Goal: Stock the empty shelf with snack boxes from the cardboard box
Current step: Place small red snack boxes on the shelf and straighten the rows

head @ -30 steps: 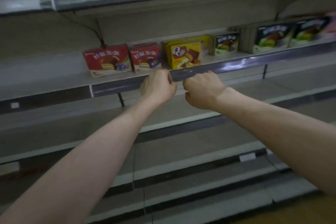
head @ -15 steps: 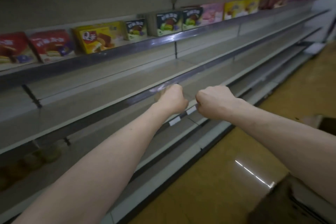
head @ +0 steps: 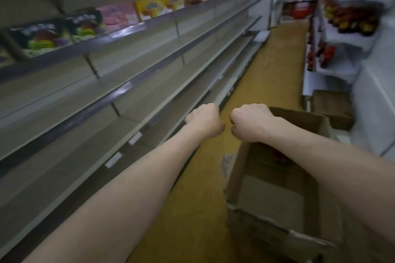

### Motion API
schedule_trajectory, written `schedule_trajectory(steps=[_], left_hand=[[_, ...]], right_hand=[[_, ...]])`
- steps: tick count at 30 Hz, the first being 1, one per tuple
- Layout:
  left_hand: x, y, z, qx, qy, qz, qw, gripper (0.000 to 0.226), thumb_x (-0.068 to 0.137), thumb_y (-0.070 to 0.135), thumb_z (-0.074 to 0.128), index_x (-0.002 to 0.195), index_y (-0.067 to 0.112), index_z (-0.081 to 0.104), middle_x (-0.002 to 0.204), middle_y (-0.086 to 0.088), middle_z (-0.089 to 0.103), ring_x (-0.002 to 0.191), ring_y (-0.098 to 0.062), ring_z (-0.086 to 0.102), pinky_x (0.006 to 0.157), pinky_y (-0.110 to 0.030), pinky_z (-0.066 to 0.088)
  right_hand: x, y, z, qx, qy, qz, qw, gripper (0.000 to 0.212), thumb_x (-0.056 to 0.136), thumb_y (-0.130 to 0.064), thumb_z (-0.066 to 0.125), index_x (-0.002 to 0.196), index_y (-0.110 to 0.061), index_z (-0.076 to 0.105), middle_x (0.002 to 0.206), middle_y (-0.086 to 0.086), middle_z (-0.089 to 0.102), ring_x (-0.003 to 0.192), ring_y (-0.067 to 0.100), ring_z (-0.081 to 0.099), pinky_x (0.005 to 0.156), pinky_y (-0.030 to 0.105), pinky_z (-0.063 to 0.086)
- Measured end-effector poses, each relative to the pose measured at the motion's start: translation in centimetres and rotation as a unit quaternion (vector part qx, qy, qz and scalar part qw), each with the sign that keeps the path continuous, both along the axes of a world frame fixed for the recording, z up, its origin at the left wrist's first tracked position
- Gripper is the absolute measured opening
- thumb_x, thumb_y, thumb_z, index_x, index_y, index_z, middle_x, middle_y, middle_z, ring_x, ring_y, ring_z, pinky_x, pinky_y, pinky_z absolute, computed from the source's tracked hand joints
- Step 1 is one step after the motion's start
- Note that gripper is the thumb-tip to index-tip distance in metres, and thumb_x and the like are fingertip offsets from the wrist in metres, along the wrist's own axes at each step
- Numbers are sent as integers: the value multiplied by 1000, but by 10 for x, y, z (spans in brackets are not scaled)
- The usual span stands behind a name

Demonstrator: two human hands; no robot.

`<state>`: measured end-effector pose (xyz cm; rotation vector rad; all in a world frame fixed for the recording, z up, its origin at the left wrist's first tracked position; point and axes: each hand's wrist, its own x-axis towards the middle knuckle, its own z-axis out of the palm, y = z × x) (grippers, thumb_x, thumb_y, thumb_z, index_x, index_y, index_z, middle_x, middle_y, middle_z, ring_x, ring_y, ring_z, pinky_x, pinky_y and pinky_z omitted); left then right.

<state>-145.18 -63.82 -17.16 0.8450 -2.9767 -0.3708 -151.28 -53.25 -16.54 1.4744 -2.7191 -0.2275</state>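
Left hand (head: 205, 121) and right hand (head: 252, 123) both clenched in fists, holding nothing, side by side and just apart, arms stretched forward. Cardboard box (head: 263, 228) sits open on the yellow floor (head: 203, 188) under the right forearm; something red (head: 277, 156) at its far end, too blurred to identify. Empty shelf (head: 89, 100) runs along the left. Snack boxes (head: 158, 6) line the front edge of the shelf above it.

snack boxes (head: 119, 16) lined along top shelf (head: 136, 28); open cardboard box (head: 267, 228) on yellow floor (head: 277, 53), maybe red packs (head: 277, 156) inside.
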Motion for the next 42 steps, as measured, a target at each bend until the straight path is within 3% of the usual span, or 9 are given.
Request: schedule_trajectory(steps=[5, 10, 18, 21, 24, 28, 32, 38, 42], left_hand=[[-95, 61, -30, 13, -23, -46, 999, 23, 91, 28, 59, 111, 18, 60, 105, -3, 63, 96, -25, 61, 78, -36, 53], [-157, 100, -62, 29, -57, -87, 994, 16, 92, 28, 60, 102, 16, 62, 91, -1, 63, 82, -18, 60, 66, -31, 48], [-218, 126, -121, 70, -126, -130, 981, 31, 91, 29, 63, 119, 17, 57, 102, -1, 61, 91, -17, 60, 79, -31, 55], [-238, 125, -153, 87, -148, -134, 976, 46, 90, 31, 65, 132, 18, 50, 115, -3, 59, 99, -19, 60, 83, -33, 55], [-260, 119, -186, 109, -165, -142, 970, 59, 89, 32, 66, 141, 21, 40, 129, -6, 53, 106, -22, 58, 87, -38, 55], [-288, 106, -230, 128, -190, -143, 963, 69, 89, 33, 66, 147, 23, 30, 139, -9, 42, 112, -26, 55, 90, -39, 54], [-316, 95, -278, 140, -209, -145, 957, 71, 89, 30, 66, 148, 25, 27, 146, -11, 35, 127, -31, 45, 100, -44, 47], [-368, 81, -329, 160, -224, -176, 945, 81, 90, 30, 65, 152, 30, 15, 147, -12, 27, 131, -33, 37, 105, -46, 41], [-392, 84, -360, 125, -236, -223, 937, 82, 92, 28, 63, 154, 33, 9, 152, -12, 18, 135, -34, 31, 108, -47, 38]], right_hand=[[-80, 63, -22, 7, -50, -48, 998, 12, 96, -21, 45, 101, -19, 55, 87, -1, 53, 82, 21, 54, 70, 34, 45], [-136, 103, -49, 11, -84, -97, 992, 13, 95, -24, 48, 90, -18, 58, 75, -3, 53, 71, 15, 55, 63, 30, 44], [-198, 143, -112, 30, -156, -194, 968, 16, 95, -28, 50, 83, -20, 53, 74, -1, 54, 64, 13, 50, 50, 26, 32], [-218, 146, -140, 35, -187, -227, 955, 10, 94, -30, 53, 97, -20, 55, 78, -2, 54, 69, 14, 53, 54, 25, 38], [-234, 144, -171, 24, -211, -258, 942, 31, 95, -32, 54, 123, -20, 52, 94, -1, 59, 78, 15, 57, 58, 24, 42], [-255, 130, -211, -2, -251, -288, 924, 52, 96, -31, 53, 144, -22, 34, 117, 2, 59, 88, 16, 58, 59, 22, 42], [-277, 115, -255, -23, -278, -325, 903, 60, 97, -27, 53, 149, -23, 24, 120, 3, 55, 85, 13, 53, 59, 21, 43], [-318, 97, -313, -39, -306, -370, 877, 67, 97, -29, 52, 152, -23, 14, 135, 10, 46, 112, 27, 56, 78, 32, 47], [-343, 87, -344, -27, -318, -380, 868, 69, 97, -27, 51, 152, -25, 10, 138, 13, 42, 112, 29, 54, 83, 37, 49]])
